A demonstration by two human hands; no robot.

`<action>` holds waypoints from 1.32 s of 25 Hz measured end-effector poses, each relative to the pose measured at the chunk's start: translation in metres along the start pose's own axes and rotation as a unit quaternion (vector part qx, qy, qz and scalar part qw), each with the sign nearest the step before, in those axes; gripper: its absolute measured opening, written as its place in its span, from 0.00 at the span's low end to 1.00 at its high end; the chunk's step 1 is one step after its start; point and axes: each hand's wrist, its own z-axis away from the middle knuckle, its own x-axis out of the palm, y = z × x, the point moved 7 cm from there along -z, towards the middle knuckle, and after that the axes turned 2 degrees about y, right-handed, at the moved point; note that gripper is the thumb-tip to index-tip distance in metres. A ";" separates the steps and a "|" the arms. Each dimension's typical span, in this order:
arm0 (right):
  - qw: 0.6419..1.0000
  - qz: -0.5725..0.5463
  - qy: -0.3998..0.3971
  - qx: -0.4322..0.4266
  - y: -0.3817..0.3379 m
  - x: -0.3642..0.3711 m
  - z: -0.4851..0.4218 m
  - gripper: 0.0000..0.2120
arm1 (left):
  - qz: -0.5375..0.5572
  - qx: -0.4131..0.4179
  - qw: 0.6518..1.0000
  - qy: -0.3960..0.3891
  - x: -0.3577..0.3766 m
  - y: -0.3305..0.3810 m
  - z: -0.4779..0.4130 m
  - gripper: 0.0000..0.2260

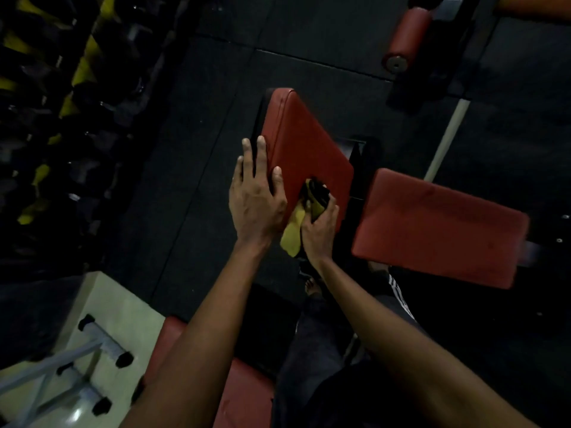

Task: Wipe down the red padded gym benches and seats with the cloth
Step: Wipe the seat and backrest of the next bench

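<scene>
The red pad (pixel 304 143) in the middle of the view is the landmark; it is tilted, with its far corner pointing up-left. The left hand (pixel 255 196) lies on the pad's left edge with fingers straight and spread, grasping nothing. The right hand (pixel 319 230) is at the pad's near end, its grip clenched round the cloth (pixel 301 217), a yellow rag with a dark part, which is bunched against the pad's near corner with a yellow flap hanging below the hand. Right of the pad, apart from it, is a second pad (pixel 438 227), also red. Near of the pad, at the lower edge, a third pad (pixel 244 393) is partly covered by the left forearm and cut off by the frame. Far right of the pad, a red roller (pixel 408 35) sits on a dark frame. Left of the pad, a rack (pixel 52 103) with yellow and black shapes is too dark to make out. Near left, a grey metal frame (pixel 61 366) stands on a pale floor patch. The dark floor (pixel 197 180) lies under the pad. A foot shows dimly below the right wrist.
</scene>
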 end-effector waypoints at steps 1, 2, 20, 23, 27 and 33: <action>1.000 0.025 0.010 0.008 0.006 -0.002 -0.009 0.26 | -0.007 0.002 1.000 0.005 0.001 0.000 0.003 0.26; 0.999 0.040 0.014 0.009 0.008 -0.002 -0.015 0.26 | -0.016 0.007 1.000 0.010 0.002 0.002 0.005 0.26; 0.979 0.002 0.042 0.201 0.066 -0.006 -0.029 0.28 | 0.242 -0.015 0.961 0.133 0.020 -0.041 0.076 0.28; 0.965 -0.035 0.006 0.260 0.088 -0.004 -0.033 0.31 | 0.247 -0.004 0.958 0.143 0.023 -0.041 0.073 0.28; 0.988 -0.024 -0.017 0.150 0.088 0.006 -0.010 0.27 | 0.232 -0.004 0.960 0.157 0.023 -0.041 0.072 0.27; 0.982 -0.035 0.005 0.183 0.082 -0.012 -0.089 0.22 | 0.068 -0.079 0.988 0.112 0.011 -0.029 0.071 0.29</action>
